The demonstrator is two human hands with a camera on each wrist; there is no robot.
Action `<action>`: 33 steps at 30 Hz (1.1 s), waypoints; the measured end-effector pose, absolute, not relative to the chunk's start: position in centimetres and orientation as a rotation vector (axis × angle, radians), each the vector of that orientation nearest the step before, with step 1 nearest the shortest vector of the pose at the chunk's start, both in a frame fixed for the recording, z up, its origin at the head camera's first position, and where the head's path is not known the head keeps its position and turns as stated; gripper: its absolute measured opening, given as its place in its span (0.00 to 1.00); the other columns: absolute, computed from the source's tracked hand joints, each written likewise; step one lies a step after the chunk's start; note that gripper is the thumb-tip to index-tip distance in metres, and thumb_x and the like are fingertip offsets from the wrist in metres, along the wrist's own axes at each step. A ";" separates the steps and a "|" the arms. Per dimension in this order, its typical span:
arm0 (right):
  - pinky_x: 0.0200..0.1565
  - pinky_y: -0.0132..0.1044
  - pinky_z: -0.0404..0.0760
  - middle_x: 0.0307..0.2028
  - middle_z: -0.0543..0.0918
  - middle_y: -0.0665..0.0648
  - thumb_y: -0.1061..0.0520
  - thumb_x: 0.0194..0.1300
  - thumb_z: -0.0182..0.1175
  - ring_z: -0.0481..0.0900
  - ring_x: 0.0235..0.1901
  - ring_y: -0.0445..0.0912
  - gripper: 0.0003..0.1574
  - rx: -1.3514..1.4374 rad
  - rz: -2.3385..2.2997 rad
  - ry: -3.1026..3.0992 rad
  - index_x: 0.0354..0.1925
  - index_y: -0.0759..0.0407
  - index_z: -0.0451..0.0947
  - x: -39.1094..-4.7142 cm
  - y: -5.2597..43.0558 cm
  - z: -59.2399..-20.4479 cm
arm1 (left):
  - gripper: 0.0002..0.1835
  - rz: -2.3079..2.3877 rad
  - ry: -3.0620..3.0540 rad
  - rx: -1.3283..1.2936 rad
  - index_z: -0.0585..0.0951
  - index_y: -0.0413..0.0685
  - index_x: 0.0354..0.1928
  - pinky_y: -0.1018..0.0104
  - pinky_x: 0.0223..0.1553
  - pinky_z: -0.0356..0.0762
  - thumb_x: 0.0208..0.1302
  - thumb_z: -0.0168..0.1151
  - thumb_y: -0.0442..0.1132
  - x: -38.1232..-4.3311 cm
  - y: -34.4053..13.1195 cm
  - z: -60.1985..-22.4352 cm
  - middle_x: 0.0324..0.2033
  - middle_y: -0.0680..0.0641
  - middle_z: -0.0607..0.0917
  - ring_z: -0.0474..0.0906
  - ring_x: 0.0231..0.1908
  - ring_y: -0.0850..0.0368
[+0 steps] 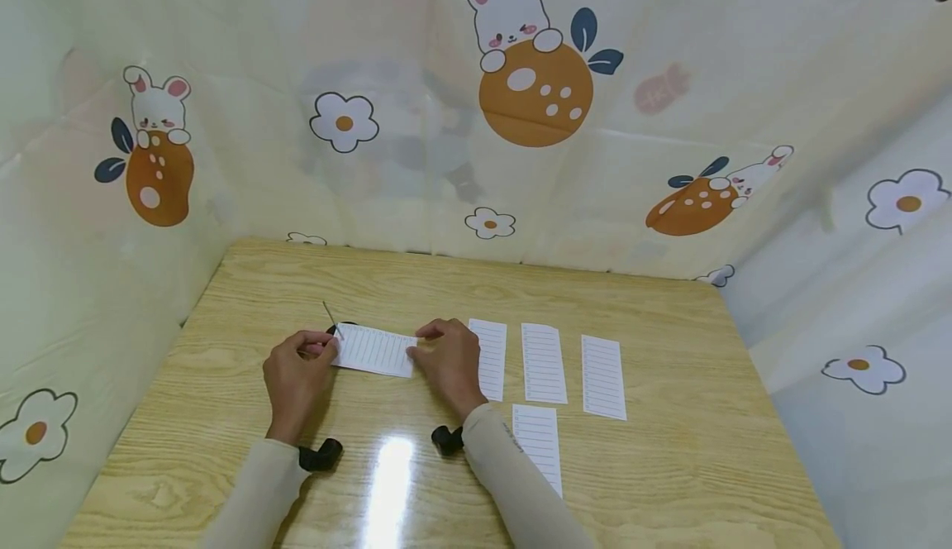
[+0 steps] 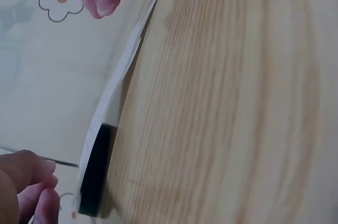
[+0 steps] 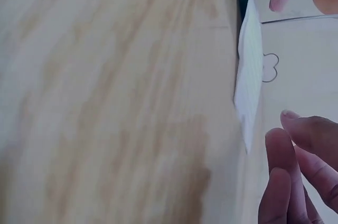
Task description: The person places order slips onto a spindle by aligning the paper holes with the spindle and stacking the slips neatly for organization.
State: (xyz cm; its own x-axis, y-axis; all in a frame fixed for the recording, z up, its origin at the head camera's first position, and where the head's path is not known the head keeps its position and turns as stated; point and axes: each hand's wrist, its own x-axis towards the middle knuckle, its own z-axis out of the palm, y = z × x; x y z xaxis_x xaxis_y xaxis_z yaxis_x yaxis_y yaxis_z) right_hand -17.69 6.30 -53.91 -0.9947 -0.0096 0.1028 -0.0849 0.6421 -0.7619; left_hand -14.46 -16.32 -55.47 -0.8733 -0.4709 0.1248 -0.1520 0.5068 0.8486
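A curtained booth is indicated: a wood-grain bench (image 1: 684, 441) is enclosed on three sides by sheeting (image 1: 402, 193) printed with cartoon rabbits (image 1: 511, 16) and flowers (image 1: 344, 123).

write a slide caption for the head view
Left hand and right hand flank a lined slip with a thin spike at one end; four more slips lie on the wood-grain table.

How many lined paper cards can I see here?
5 visible: one card between the left hand and right hand; left card, middle card and right card in a row to the right; a lower card below the middle one. Others may hide underneath.
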 end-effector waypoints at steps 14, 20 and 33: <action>0.36 0.37 0.87 0.44 0.88 0.54 0.57 0.57 0.82 0.90 0.30 0.42 0.15 0.047 1.445 -2.679 0.43 0.54 0.91 -18.0 8.4 -52.8 | 0.06 -1.385 -2.340 0.412 0.92 0.44 0.38 0.70 0.29 0.70 0.64 0.75 0.39 -13.9 -13.2 -55.2 0.27 0.43 0.90 0.79 0.24 0.59; 0.40 0.41 0.88 0.45 0.88 0.54 0.56 0.56 0.82 0.91 0.31 0.42 0.16 0.013 1.467 -2.670 0.44 0.54 0.91 -18.0 9.4 -52.5 | 0.05 -1.390 -2.357 0.371 0.91 0.47 0.36 0.71 0.27 0.70 0.63 0.76 0.40 -13.9 -11.5 -55.6 0.26 0.46 0.90 0.79 0.23 0.60; 0.38 0.38 0.86 0.45 0.88 0.53 0.58 0.55 0.83 0.90 0.33 0.43 0.19 0.034 1.457 -2.660 0.46 0.54 0.91 -18.7 12.3 -52.4 | 0.04 -1.422 -2.407 0.253 0.92 0.55 0.34 0.67 0.31 0.70 0.59 0.79 0.42 -13.1 -7.2 -56.3 0.25 0.53 0.89 0.81 0.27 0.59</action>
State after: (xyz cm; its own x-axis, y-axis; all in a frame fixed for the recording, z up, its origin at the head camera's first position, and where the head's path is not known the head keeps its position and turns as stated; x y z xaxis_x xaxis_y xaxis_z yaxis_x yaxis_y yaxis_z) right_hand -18.69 12.27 -52.42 -0.9938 0.0326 0.1059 -0.0717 0.5397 -0.8388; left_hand -13.11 -7.22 -56.29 -0.9288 -0.3164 0.1931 0.0163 0.4854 0.8741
